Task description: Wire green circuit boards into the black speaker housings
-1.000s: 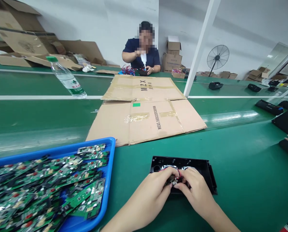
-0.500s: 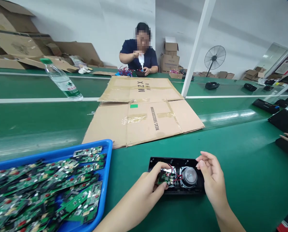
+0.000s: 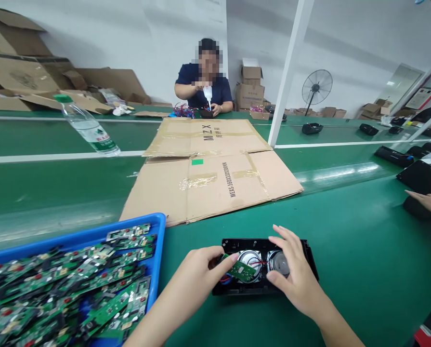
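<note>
A black speaker housing (image 3: 237,290) lies open side up on the green table, with two round speaker drivers inside it. My left hand (image 3: 210,270) pinches a green circuit board (image 3: 242,271) at its left end, over the left driver (image 3: 250,258). Red and dark wires run beside the board and between the drivers. My right hand (image 3: 291,270) is over the housing's right part, fingers apart, partly covering the right driver (image 3: 278,262). Whether its fingertips touch the driver cannot be made out.
At left stands a blue tray (image 3: 161,241) heaped with circuit boards. Flattened cardboard (image 3: 215,178) lies ahead, a water bottle (image 3: 90,127) beyond the tray. Across the table a person (image 3: 206,82) holds a white bottle. Another person's hand (image 3: 428,201) is at right near black housings.
My left hand has turned the circuit board and moved it slightly left. My right hand has come leftward from the housing's edge to over the right driver.
</note>
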`<state>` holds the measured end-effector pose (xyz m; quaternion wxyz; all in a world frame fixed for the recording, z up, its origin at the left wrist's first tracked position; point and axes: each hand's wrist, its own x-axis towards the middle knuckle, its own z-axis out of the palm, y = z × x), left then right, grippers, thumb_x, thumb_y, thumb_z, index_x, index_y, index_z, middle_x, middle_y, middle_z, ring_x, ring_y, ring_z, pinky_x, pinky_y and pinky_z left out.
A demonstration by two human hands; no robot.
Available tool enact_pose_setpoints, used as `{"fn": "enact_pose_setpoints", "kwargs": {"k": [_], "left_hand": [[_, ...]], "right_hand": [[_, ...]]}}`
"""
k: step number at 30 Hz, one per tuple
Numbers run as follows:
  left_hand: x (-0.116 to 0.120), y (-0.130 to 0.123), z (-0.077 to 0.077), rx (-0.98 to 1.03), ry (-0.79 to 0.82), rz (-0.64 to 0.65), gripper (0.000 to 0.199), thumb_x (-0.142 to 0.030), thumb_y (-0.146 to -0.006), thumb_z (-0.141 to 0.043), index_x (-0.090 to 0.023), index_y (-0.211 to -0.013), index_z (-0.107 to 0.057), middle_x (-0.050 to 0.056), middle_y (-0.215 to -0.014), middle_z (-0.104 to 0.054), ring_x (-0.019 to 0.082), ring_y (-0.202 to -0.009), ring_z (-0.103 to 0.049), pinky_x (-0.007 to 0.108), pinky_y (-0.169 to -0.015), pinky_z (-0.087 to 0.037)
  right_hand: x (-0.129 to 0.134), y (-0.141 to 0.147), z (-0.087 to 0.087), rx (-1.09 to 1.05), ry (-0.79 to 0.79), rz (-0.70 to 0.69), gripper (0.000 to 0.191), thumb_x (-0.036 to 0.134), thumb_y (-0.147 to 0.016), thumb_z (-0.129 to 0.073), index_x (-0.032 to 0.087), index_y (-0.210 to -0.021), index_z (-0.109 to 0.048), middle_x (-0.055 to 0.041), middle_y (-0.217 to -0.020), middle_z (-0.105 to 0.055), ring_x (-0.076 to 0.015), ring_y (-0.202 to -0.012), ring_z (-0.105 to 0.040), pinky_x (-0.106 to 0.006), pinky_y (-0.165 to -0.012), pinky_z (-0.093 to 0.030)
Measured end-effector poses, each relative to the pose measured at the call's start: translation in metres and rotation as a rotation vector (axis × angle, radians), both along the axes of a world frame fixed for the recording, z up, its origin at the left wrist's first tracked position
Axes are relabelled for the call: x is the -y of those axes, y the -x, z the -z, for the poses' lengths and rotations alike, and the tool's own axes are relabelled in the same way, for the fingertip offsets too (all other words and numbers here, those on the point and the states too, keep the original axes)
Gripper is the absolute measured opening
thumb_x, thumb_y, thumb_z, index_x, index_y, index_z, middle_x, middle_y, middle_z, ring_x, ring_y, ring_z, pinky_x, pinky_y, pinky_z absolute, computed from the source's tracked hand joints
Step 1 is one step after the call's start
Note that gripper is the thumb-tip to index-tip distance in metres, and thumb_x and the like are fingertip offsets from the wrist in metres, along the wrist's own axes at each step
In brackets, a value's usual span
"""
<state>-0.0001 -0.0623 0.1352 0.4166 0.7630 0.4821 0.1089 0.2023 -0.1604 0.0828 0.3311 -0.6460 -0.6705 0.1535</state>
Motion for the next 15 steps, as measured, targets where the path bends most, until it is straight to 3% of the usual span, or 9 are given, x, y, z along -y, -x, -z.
{"fn": "enact_pose_setpoints", "kwargs": {"k": [3,5,7,11,15], "left_hand": [[0.000,-0.002,0.003,-0.003,0.025,-0.010,0.043,-0.053,-0.077,-0.043,-0.022,-0.048,-0.036,-0.006,-0.047,-0.037,0.014,-0.049,-0.039,0.025,-0.047,-0.026],[0.001,-0.002,0.004,0.005,0.017,-0.014,0.044,-0.053,-0.077,-0.044,-0.022,-0.048,-0.038,-0.005,-0.047,-0.040,0.015,-0.049,-0.041,0.025,-0.047,-0.028],[0.002,-0.001,0.004,0.045,0.007,-0.018,0.040,-0.050,-0.080,-0.042,-0.021,-0.054,-0.047,-0.004,-0.051,-0.047,0.016,-0.051,-0.046,0.025,-0.049,-0.032],[0.001,0.009,0.000,0.116,-0.018,-0.024,0.033,-0.044,-0.088,-0.035,-0.020,-0.087,-0.057,-0.002,-0.062,-0.060,0.019,-0.061,-0.058,0.026,-0.055,-0.039],[-0.012,0.035,-0.008,-0.204,-0.195,-0.088,0.027,-0.035,-0.091,-0.037,-0.019,-0.091,-0.058,0.002,-0.075,-0.067,0.020,-0.072,-0.063,0.026,-0.061,-0.042]], "right_hand": [[0.000,0.002,-0.002,0.185,0.149,-0.152,0.085,0.057,-0.069,-0.066,0.029,-0.139,-0.027,-0.0094,-0.150,-0.016,-0.0400,-0.134,-0.012,-0.064,-0.102,-0.023],[-0.001,0.005,-0.003,0.275,0.183,-0.208,0.096,0.055,-0.059,-0.074,0.031,-0.139,-0.027,-0.0092,-0.150,-0.016,-0.0416,-0.134,-0.013,-0.067,-0.103,-0.014],[-0.001,0.008,-0.003,0.314,0.171,-0.193,0.092,0.046,-0.057,-0.078,0.032,-0.136,-0.033,-0.0080,-0.146,-0.026,-0.0396,-0.131,-0.022,-0.065,-0.105,-0.014],[-0.002,-0.001,0.006,0.358,0.100,-0.101,0.086,0.039,-0.052,-0.080,0.032,-0.129,-0.042,-0.0080,-0.135,-0.042,-0.0387,-0.122,-0.036,-0.061,-0.101,-0.025],[-0.006,-0.059,0.028,0.518,0.032,0.118,0.072,0.044,-0.058,-0.072,0.028,-0.124,-0.047,-0.0104,-0.125,-0.050,-0.0367,-0.110,-0.047,-0.055,-0.092,-0.034]]}}
